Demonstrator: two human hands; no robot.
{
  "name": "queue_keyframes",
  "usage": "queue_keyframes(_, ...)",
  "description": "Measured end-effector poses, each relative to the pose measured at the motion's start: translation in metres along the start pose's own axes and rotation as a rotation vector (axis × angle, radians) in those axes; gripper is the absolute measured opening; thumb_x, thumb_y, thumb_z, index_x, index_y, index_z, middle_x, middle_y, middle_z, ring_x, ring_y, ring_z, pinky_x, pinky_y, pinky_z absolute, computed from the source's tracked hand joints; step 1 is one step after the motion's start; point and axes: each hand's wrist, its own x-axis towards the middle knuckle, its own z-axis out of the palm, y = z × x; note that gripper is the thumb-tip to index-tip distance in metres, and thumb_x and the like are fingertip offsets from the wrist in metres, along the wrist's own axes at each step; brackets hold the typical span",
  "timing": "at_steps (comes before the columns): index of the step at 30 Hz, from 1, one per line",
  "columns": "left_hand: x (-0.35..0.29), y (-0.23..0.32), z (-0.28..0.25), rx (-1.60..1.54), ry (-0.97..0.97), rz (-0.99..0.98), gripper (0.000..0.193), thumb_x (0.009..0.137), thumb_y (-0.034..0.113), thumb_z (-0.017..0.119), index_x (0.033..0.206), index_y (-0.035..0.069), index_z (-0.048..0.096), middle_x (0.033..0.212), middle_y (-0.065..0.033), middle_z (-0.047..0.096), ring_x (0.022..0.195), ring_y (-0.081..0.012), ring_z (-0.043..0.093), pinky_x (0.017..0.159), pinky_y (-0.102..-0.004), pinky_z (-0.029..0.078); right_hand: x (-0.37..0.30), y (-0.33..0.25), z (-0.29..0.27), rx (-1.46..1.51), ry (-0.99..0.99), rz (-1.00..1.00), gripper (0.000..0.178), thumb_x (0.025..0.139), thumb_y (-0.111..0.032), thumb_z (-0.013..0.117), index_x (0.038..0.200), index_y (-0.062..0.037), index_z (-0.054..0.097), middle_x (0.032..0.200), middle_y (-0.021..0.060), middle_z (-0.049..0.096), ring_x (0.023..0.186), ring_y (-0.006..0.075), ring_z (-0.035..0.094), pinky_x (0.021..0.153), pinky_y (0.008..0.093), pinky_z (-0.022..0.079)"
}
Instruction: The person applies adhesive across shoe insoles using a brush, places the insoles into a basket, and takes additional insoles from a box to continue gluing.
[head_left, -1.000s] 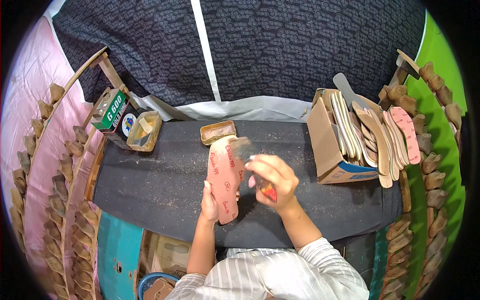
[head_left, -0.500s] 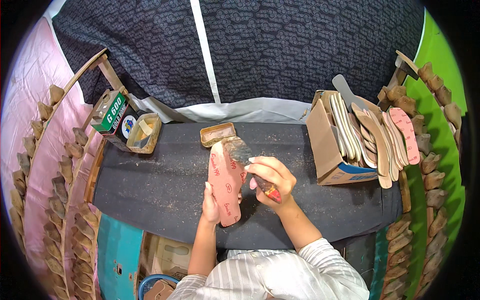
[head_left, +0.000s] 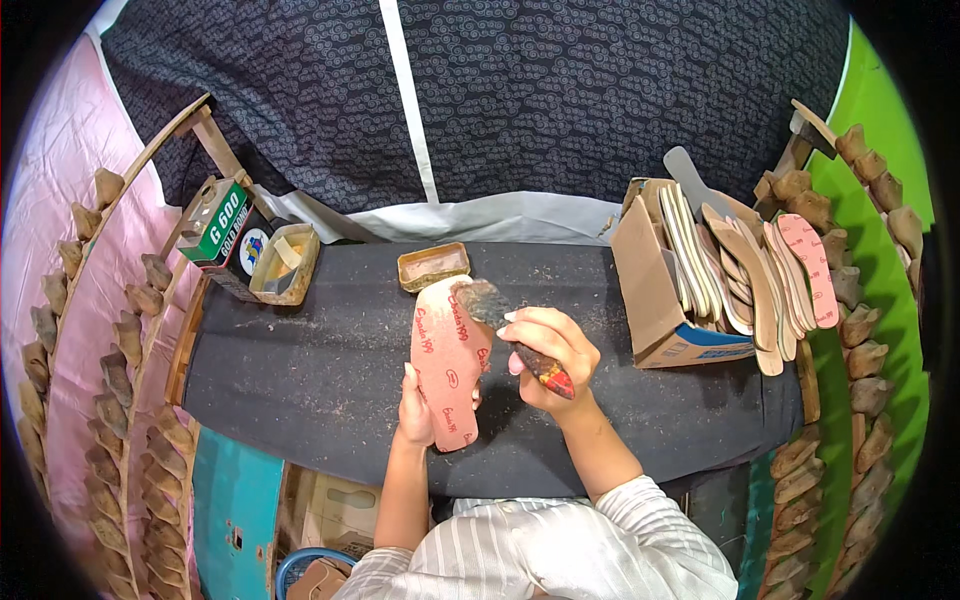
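A pink shoe insole (head_left: 441,370) with red printing is held upright over the table by my left hand (head_left: 416,408), whose thumb lies along its left edge and whose fingers show partly at its right edge. My right hand (head_left: 557,352) is closed around a paint brush (head_left: 546,372) with a dark, red-tipped handle. Its dark, stiff bristles touch or hover over the insole's upper right part; actual contact is hard to tell. Just beyond the insole's top end sits a small yellowish tray (head_left: 433,264).
A dark cloth covers the table (head_left: 330,390), scattered with crumbs. At left stand a green and black can (head_left: 218,238) and an open container (head_left: 287,268). A cardboard box (head_left: 640,300) packed with insoles is at right. Racks of wooden shoe lasts (head_left: 868,360) flank both sides.
My right hand and the brush have shifted slightly to the right, uncovering more of the insole's top. The insole and my left hand have moved a little left.
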Motion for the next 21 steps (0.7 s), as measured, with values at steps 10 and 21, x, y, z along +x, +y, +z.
queue_keyframes(10, 0.0014, 0.0006, -0.0005, -0.053, 0.005, 0.001, 0.08, 0.089, 0.067, 0.021, 0.123, 0.0, 0.045, 0.104, -0.0156, 0.058, 0.074, -0.0194, 0.058, 0.063, -0.0324, 0.05, -0.0004, 0.0007, 0.0004, -0.016, -0.005, 0.067, 0.013, 0.072, -0.007, 0.066, 0.084, -0.0031, 0.066, 0.082, 0.0104, 0.065, 0.077, 0.0238, 0.064, 0.07, 0.0316, 0.052)
queue_keyframes(21, 0.0, 0.005, 0.0029, -0.157, 0.05, 0.035, 0.08, 0.09, 0.066, 0.019, 0.125, -0.001, 0.044, 0.104, -0.0173, 0.059, 0.073, -0.0207, 0.059, 0.063, -0.0324, 0.051, -0.0019, -0.0035, -0.0026, 0.014, -0.082, 0.149, 0.012, 0.068, -0.005, 0.067, 0.079, -0.0038, 0.067, 0.08, 0.0105, 0.064, 0.074, 0.0236, 0.064, 0.068, 0.0316, 0.052)
